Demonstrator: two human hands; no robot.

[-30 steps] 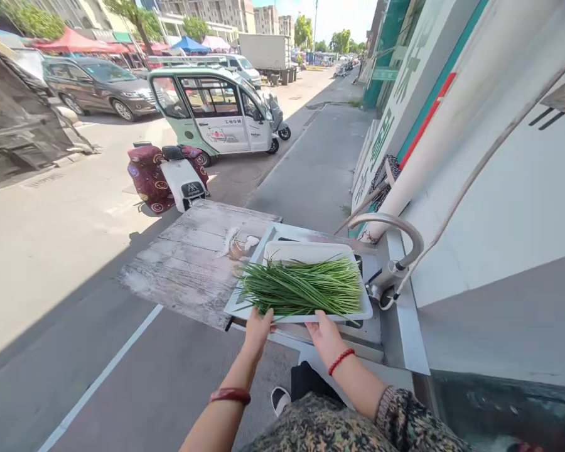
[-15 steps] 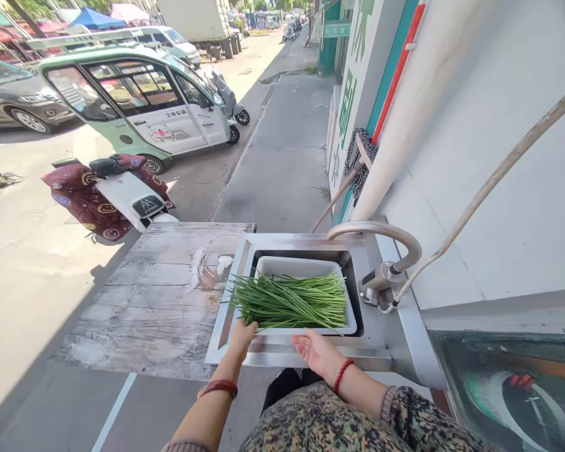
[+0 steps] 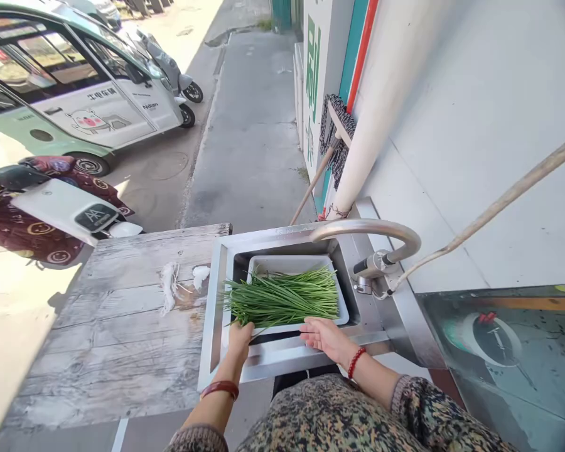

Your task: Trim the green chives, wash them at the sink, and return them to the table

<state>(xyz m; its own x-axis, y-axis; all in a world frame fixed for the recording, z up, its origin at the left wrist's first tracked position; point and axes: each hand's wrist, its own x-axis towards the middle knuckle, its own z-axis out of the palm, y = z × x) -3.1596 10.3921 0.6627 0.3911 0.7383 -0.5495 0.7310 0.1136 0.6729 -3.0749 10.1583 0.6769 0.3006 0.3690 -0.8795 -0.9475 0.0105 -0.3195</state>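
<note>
A thick bundle of green chives (image 3: 285, 298) lies crosswise in a white plastic basin (image 3: 289, 263) inside the metal sink (image 3: 221, 276). The bundle's left ends hang past the basin's edge. At the lower left corner, my left hand (image 3: 239, 338) is closed at those ends, its thumb pointing right and its other fingers largely hidden. My right hand (image 3: 327, 339) is open at the basin's front rim, fingers stretched leftward and holding nothing clear. A thin dark strand shows by its fingertips.
A curved faucet (image 3: 367, 229) arches over the sink's right side. On the left is a weathered wooden table (image 3: 117, 326) with white string (image 3: 168, 285) on it. A mop (image 3: 334, 132) leans by the pipe (image 3: 386, 94). A scooter (image 3: 61, 207) stands beyond the table.
The view has tipped down and shifted right. My right hand's fingers have straightened and moved closer to the basin's front rim. My left hand stays at the chives' left ends.
</note>
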